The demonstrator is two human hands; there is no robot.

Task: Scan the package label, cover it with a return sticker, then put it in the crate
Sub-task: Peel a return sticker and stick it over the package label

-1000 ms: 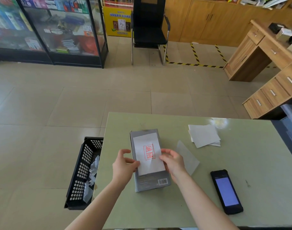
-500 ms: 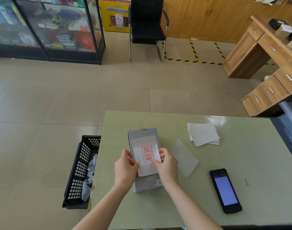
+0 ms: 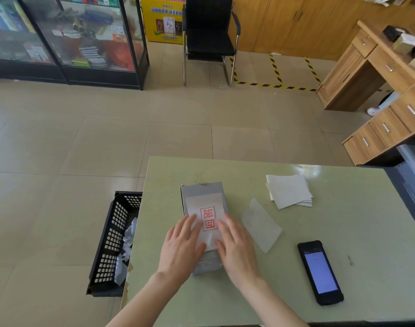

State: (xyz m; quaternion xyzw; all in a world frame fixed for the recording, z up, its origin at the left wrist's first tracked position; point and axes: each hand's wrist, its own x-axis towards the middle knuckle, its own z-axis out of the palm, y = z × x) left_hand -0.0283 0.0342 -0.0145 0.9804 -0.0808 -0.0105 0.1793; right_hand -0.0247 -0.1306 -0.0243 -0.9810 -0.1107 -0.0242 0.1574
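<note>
A grey box package [image 3: 201, 188] lies lengthwise on the pale green table [image 3: 284, 279]. A white return sticker [image 3: 207, 208] with a red stamp covers most of its top face. My left hand [image 3: 181, 250] and my right hand [image 3: 236, 251] lie flat on the sticker's near half, fingers spread, pressing it down and hiding the box's near end. The black lattice crate [image 3: 112, 241] stands on the floor just left of the table, with crumpled paper inside. The black handheld scanner [image 3: 319, 272] rests face up at the right, screen lit.
A peeled backing sheet [image 3: 261, 225] lies right of the package. A small stack of white stickers [image 3: 289, 191] sits further back. Wooden desks [image 3: 385, 90] stand at the right, a black chair [image 3: 208, 38] and glass display cabinets [image 3: 67, 38] beyond the tiled floor.
The sticker was held by its lower edges over the box; now it lies flat on the top and both hands have opened out, palms pressing on it.
</note>
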